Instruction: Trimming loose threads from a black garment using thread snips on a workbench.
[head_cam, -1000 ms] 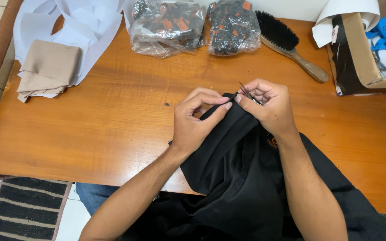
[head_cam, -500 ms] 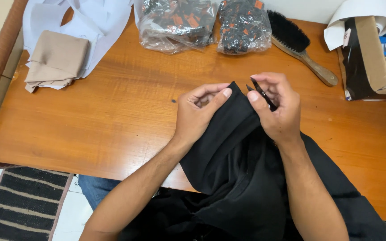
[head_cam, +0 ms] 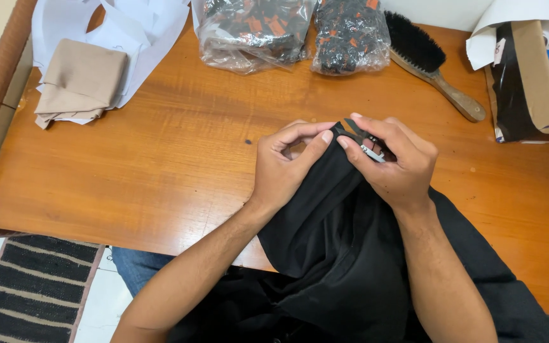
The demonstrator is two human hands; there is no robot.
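The black garment [head_cam: 351, 254] lies draped from the person's lap up onto the near edge of the wooden bench [head_cam: 160, 171], its upper edge raised between both hands. The left hand [head_cam: 284, 168] pinches that edge, thumb and forefinger closed tight on the fabric just beside the right hand. The right hand [head_cam: 395, 165] is curled around a small pair of thread snips [head_cam: 363, 143], whose dark blades point toward the pinched spot and meet the cloth there; whether the blades are parted or closed is too small to tell. The work appears to be in mid-course: the tool sits on one spot of the edge, and the rest of the garment hangs bunched and unhandled below. No cut threads show on the bench.

Well apart, along the far side, lie two clear plastic bags [head_cam: 287, 32] of dark and orange items, a wooden-handled brush [head_cam: 433, 63], a folded beige cloth [head_cam: 81, 82] on white fabric pieces [head_cam: 141, 32], and a cardboard box [head_cam: 535, 76].
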